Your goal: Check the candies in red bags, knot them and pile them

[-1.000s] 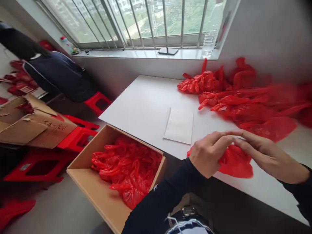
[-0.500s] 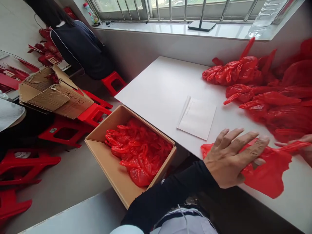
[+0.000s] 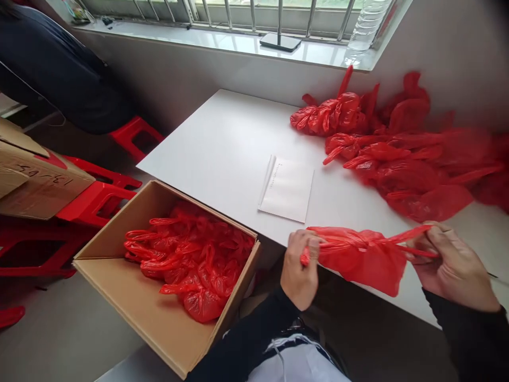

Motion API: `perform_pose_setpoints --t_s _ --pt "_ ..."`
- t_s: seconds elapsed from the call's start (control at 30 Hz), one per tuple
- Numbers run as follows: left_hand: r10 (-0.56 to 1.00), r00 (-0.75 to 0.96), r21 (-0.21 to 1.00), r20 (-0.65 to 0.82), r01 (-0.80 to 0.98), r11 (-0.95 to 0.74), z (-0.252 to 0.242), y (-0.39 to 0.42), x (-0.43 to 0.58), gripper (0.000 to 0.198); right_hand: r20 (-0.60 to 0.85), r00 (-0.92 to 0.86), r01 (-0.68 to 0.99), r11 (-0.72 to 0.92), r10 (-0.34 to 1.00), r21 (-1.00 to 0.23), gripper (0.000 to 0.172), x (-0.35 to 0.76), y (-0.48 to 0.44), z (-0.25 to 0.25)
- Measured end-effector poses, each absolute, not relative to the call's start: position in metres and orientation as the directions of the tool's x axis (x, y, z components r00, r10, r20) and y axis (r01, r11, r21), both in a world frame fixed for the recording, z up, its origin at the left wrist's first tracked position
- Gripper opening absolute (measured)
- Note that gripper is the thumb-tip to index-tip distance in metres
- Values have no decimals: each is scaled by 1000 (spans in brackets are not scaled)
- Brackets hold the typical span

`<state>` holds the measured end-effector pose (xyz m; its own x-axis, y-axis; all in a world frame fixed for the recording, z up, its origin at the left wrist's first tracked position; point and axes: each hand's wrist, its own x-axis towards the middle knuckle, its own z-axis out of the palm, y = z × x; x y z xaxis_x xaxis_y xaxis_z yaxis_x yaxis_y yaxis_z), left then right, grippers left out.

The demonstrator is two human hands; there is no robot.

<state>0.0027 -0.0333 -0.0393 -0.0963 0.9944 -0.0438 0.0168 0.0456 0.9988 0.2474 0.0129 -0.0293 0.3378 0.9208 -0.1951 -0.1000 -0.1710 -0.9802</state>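
A red plastic bag [image 3: 363, 260] is stretched between my hands at the near edge of the white table [image 3: 222, 154]. My left hand [image 3: 301, 268] is closed in a fist round the bag's left end. My right hand [image 3: 453, 268] pinches the bag's long handles at the right. A heap of red plastic bags [image 3: 401, 154] lies on the table's right side. A white paper sheet [image 3: 287, 188] lies flat just beyond the held bag. To the left, below the table edge, an open cardboard box [image 3: 159, 313] holds several knotted red bags [image 3: 186, 260].
A person in dark clothing [image 3: 59, 69] sits at the far left by red plastic stools [image 3: 95, 201]. Another cardboard box [image 3: 32, 180] rests on the stools. On the windowsill stand a phone stand [image 3: 280, 41] and a clear water bottle [image 3: 363, 29].
My left hand went from lying spread flat on the bag to a fist on its left end. My right hand drew the handles out to the right. The view shifted right.
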Motion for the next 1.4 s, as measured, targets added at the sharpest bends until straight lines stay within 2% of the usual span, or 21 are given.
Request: perform_pose_setpoints --t_s 0.07,0.2,0.27,0.37,0.43,0.53,0.67,0.73,0.83,0.97,1.03,1.13,1.23,1.33,1.4 --pt "982 -107 986 -159 -59 153 -50 -29 -9 40 -234 270 -133 -205 934 -970 30 246 12 -30" --pt "920 83 884 -383 -257 391 -66 -24 -8 52 -267 65 -147 -256 961 -955 29 231 -2 -24" --pt "891 151 833 -429 -314 454 -64 -27 7 54 -302 -115 -57 -309 946 -949 28 216 -18 -15" --pt "886 141 814 -442 -351 462 -55 -34 24 55 -361 -362 214 -301 859 -929 26 200 -51 0" --pt "898 93 829 -429 -354 433 -48 -38 18 46 -333 -373 320 -217 866 -922 23 203 -68 4" --pt "918 -64 879 -392 -319 354 -28 -51 -25 38 -267 -285 344 -162 921 -925 30 220 -77 -6" --pt "852 -424 950 -308 -193 247 -14 -70 -117 38 -278 -267 337 -180 923 -924 27 228 -68 -26" --pt "784 -562 963 -261 -98 250 -30 -75 -156 36 -294 -272 335 -196 916 -922 25 221 -63 -32" --pt "718 -647 929 -256 41 368 -81 -78 -192 36 -319 -320 332 -209 892 -920 23 205 -60 -38" --pt "719 -640 772 -273 300 560 -145 -91 -205 39 -352 -327 343 -237 877 -909 25 200 -58 -44" --pt "762 -599 682 -246 452 575 -162 -97 -204 42 -368 -304 337 -262 879 -904 28 205 -55 -50" --pt "881 -422 615 -216 641 458 -172 -97 -193 42 -362 -261 309 -278 895 -909 27 208 -48 -55" --pt "958 -239 609 -160 739 286 -171 -83 -170 28 -308 -230 259 -247 923 -934 27 203 -32 -56" --pt "984 -176 589 -8 794 147 -164 -67 -144 29 -224 -180 226 -181 958 -957 32 205 4 -58" --pt "980 -166 565 108 822 77 -154 -61 -132 28 -139 -46 254 -123 989 -959 34 217 37 -59"
